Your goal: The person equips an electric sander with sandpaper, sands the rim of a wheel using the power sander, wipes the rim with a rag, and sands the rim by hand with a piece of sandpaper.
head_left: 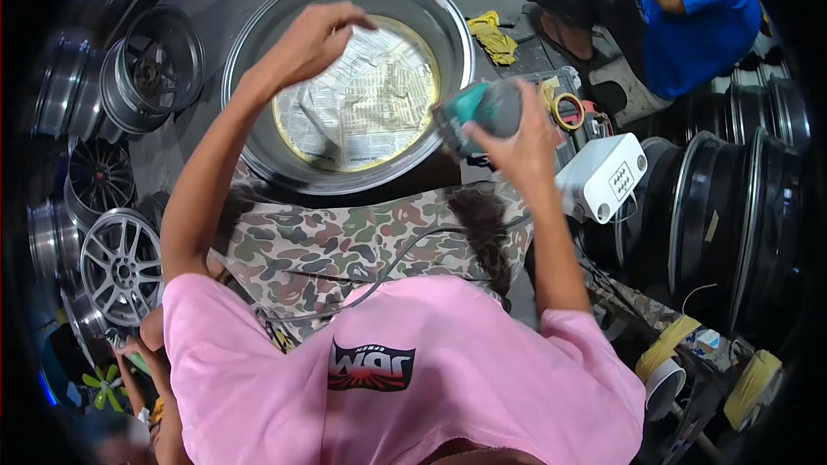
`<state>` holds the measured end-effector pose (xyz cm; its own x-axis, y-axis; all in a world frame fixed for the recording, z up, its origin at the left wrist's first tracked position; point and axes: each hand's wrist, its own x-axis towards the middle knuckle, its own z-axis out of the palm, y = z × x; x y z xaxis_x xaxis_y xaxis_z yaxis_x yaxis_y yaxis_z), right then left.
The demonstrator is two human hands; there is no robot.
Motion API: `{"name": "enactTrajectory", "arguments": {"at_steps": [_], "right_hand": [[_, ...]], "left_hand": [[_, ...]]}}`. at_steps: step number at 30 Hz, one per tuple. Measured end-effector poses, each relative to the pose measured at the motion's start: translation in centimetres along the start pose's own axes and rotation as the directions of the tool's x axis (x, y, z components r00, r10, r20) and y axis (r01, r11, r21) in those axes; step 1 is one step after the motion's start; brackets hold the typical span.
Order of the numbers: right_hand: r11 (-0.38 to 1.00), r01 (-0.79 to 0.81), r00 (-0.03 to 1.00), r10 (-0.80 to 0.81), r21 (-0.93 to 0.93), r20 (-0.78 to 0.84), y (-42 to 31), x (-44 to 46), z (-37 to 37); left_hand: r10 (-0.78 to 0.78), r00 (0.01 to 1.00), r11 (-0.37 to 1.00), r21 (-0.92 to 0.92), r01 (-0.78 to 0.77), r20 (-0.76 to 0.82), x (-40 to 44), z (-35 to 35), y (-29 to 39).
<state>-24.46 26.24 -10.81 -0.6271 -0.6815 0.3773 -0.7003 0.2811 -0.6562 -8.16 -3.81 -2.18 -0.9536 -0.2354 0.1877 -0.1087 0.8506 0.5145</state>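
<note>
A large wheel rim (245, 43) lies in front of me, its center covered by printed newspaper (379, 90) with yellowish tape around the edge. Over the rim's upper left part hovers my left hand (326, 34), fingers bent and a little apart, with nothing visible in them. On the right, my right hand (527, 142) grips a green and black power sander (482, 116) just beside the rim's right edge; it is slightly blurred. A grey cord (401, 254) runs across my camouflage-covered lap.
Several wheel rims stand at left, among them a silver spoked wheel (123, 269), and more dark rims (711, 207) at right. A white box (606, 176), a tape roll (568, 111) and a yellow cloth (493, 37) lie nearby. A person in a blue shirt (702, 26) sits at upper right; another person's arm (142, 370) shows at lower left.
</note>
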Motion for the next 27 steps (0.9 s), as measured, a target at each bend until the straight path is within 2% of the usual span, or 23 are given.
{"name": "enactTrajectory", "arguments": {"at_steps": [1, 2, 3, 4, 5, 6, 7, 8, 9, 11, 14, 17, 18, 21, 23, 25, 27], "right_hand": [[0.999, -0.015, 1.000, 0.015, -0.028, 0.026, 0.8, 2.3, -0.2], [0.998, -0.007, 0.998, 0.012, -0.066, 0.070, 2.1, 5.1, -0.1], [0.997, 0.015, 0.998, -0.011, -0.072, 0.064, 2.8, 7.7, 0.0], [0.995, 0.016, 0.995, -0.005, -0.100, 0.104, 4.7, 11.1, 0.8], [0.990, -0.009, 0.991, 0.027, -0.139, 0.128, 5.5, 14.1, 1.3], [0.990, -0.046, 0.977, 0.072, -0.134, 0.201, 6.1, 17.4, 1.8], [0.992, -0.116, 0.950, 0.124, -0.046, 0.285, 5.0, 19.7, 1.6], [0.993, -0.107, 0.957, 0.115, -0.047, 0.266, 6.7, 22.7, 3.4], [0.996, -0.092, 0.935, 0.089, -0.010, 0.344, 7.0, 25.2, 4.1], [0.998, 0.026, 0.931, -0.042, 0.049, 0.362, 8.0, 29.6, 6.4], [0.999, -0.036, 0.924, 0.040, -0.016, 0.380, 8.8, 34.5, 9.9], [0.951, -0.304, 0.818, 0.290, -0.054, 0.497, 3.3, 33.7, 7.3], [0.962, -0.269, 0.823, 0.254, -0.045, 0.509, 4.2, 33.7, 7.2], [0.992, -0.052, 0.916, 0.000, 0.118, 0.401, 7.9, 29.4, 6.5], [0.984, -0.175, 0.907, 0.149, 0.030, 0.394, 6.4, 24.5, 3.4], [0.997, 0.032, 0.984, -0.020, -0.068, 0.175, 7.8, 19.5, 2.7], [0.992, -0.052, 0.988, 0.068, -0.117, 0.138, 3.8, 13.7, 0.5]], "left_hand": [[-0.019, 0.998, 1.000, -0.011, 0.020, 0.068, -1.7, 0.2, 0.7], [-0.121, 0.967, 0.993, 0.009, 0.122, 0.224, -3.2, 0.0, 3.1], [-0.045, 0.950, 0.997, -0.041, 0.060, 0.308, -5.1, 1.2, 3.7], [-0.044, 0.892, 0.985, -0.130, 0.114, 0.451, -6.1, 2.0, 4.2], [-0.008, 0.864, 0.974, -0.190, 0.120, 0.503, -7.2, 3.2, 4.5], [-0.013, 0.856, 0.977, -0.176, 0.122, 0.517, -7.9, 4.1, 5.0], [-0.042, 0.855, 0.984, -0.130, 0.126, 0.517, -8.6, 4.5, 5.6], [-0.049, 0.847, 0.988, -0.098, 0.118, 0.529, -9.1, 4.4, 6.1], [-0.057, 0.838, 0.992, -0.061, 0.108, 0.543, -9.3, 4.0, 6.4], [-0.099, 0.853, 0.989, -0.041, 0.140, 0.512, -9.4, 3.5, 6.5], [-0.167, 0.856, 0.985, 0.046, 0.166, 0.489, -9.7, 3.1, 6.3], [-0.191, 0.840, 0.982, 0.094, 0.166, 0.508, -10.2, 3.4, 5.8], [-0.203, 0.827, 0.979, 0.108, 0.172, 0.524, -10.5, 3.6, 5.8], [-0.196, 0.796, 0.980, 0.083, 0.182, 0.572, -11.1, 3.5, 6.5], [-0.161, 0.790, 0.983, 0.027, 0.180, 0.591, -11.4, 3.1, 7.0], [-0.121, 0.815, 0.984, -0.038, 0.173, 0.567, -11.8, 3.1, 7.2], [-0.095, 0.817, 0.985, -0.067, 0.161, 0.569, -12.3, 3.4, 7.4]]}}
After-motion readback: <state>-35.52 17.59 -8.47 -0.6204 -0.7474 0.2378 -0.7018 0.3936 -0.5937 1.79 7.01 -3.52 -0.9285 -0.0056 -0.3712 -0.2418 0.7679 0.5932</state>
